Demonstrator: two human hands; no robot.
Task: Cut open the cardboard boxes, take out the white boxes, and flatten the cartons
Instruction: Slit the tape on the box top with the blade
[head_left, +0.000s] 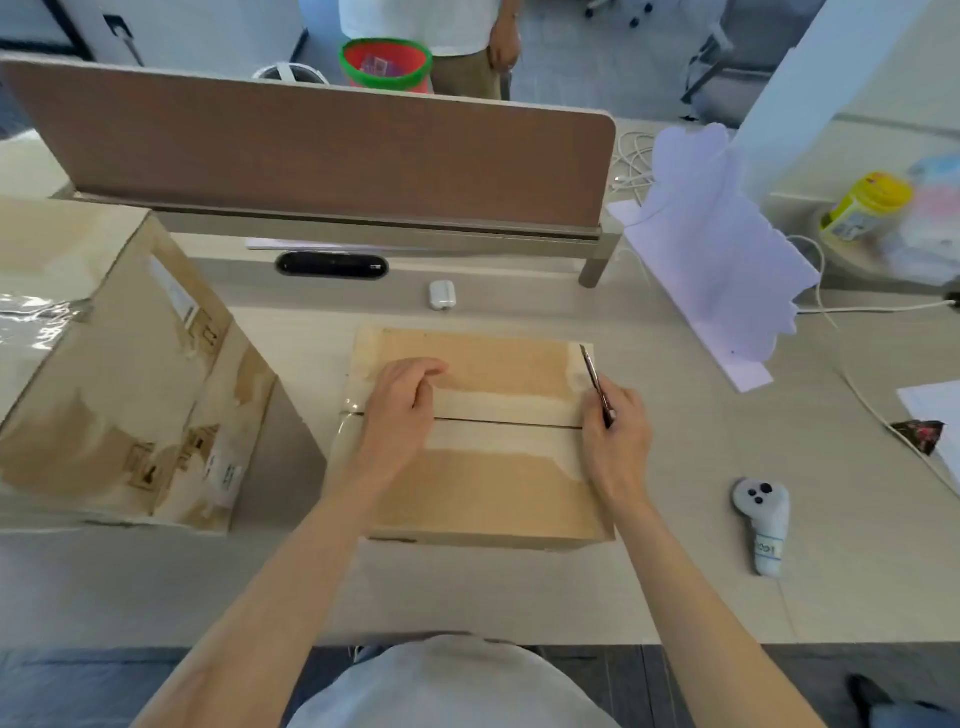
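A small cardboard box (483, 478) lies on the desk in front of me, its two top flaps meeting at a dark seam that runs left to right. My left hand (402, 410) rests on the left part of the top, fingers loosely curled over the flap. My right hand (618, 441) grips a thin utility knife (596, 384) at the seam's right end, the blade pointing away along the box's right edge. A larger cardboard box (119, 374) with clear tape stands at the left. No white boxes are in view.
A brown divider panel (322, 150) crosses the back of the desk. A white earbud case (442, 295), a grey controller (762, 525), a lilac paper stand (717, 260), cables and a yellow-lidded jar (865, 208) lie around. A person stands beyond by a red bin (385, 63).
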